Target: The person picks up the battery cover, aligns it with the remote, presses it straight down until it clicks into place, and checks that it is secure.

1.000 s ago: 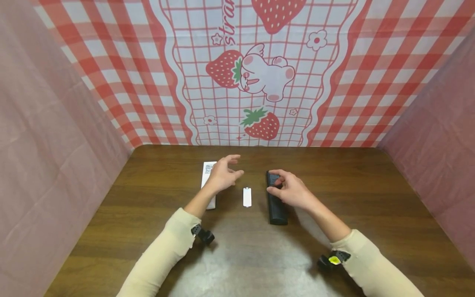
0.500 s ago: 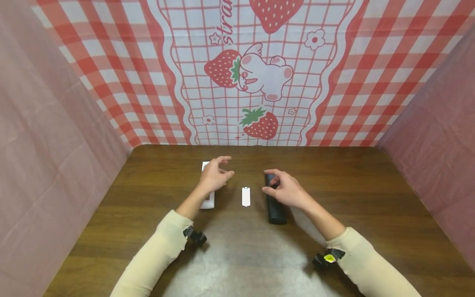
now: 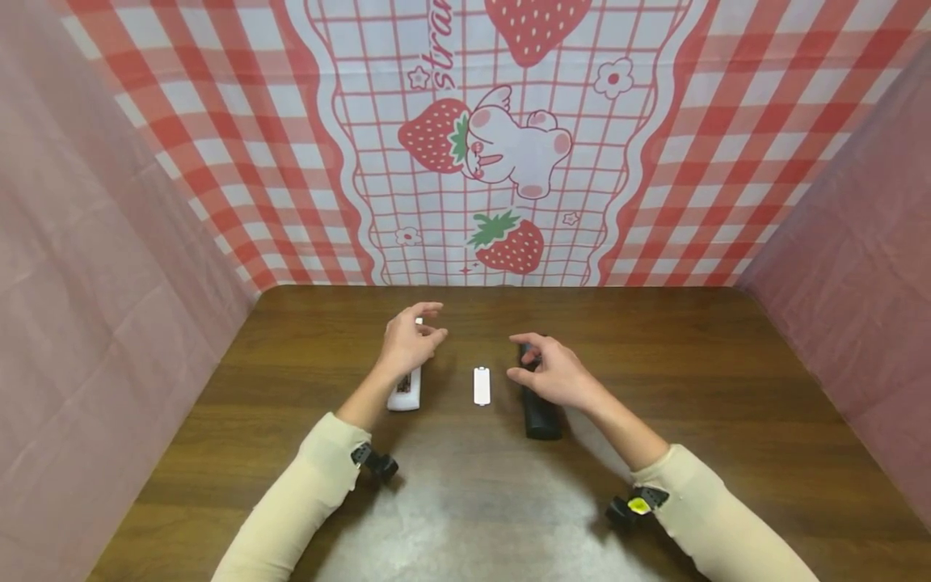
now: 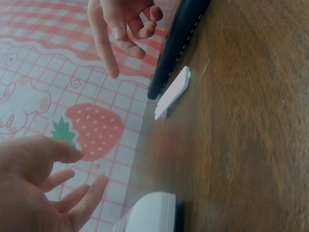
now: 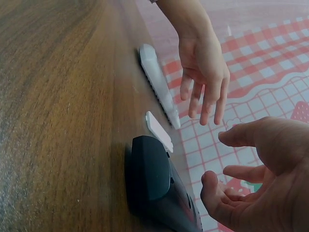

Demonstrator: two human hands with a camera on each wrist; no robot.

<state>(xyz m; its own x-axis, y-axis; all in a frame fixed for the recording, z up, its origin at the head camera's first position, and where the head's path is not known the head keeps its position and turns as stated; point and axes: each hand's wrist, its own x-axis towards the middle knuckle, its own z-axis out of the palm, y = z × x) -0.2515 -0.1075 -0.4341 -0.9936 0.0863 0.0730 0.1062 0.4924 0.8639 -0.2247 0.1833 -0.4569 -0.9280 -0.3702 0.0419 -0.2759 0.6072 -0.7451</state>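
Observation:
A white remote control (image 3: pixel 405 398) lies lengthwise on the left of the table, a dark recess showing near its close end. Over it hovers my left hand (image 3: pixel 409 343), fingers loosely spread and holding nothing, hiding its middle. To the right is a black remote control (image 3: pixel 541 420); my right hand (image 3: pixel 558 373) hangs above its far half, thumb and fingers apart. Between the two remotes sits a small white battery cover (image 3: pixel 482 386). The right wrist view shows a gap between my right hand (image 5: pixel 280 159) and the black remote (image 5: pixel 152 169). Small bumps line the underside of the white remote (image 5: pixel 159 87).
The brown wooden table (image 3: pixel 465 501) ends at a checked strawberry cloth (image 3: pixel 502 162) hung behind it. Plain pink cloths (image 3: pixel 858 242) close off both sides. A black wrist camera (image 3: pixel 378 462) sits on each sleeve.
My left hand has drifted left, away from the battery cover and over the white remote. My right hand has shifted slightly left above the black remote. The objects stay where they were.

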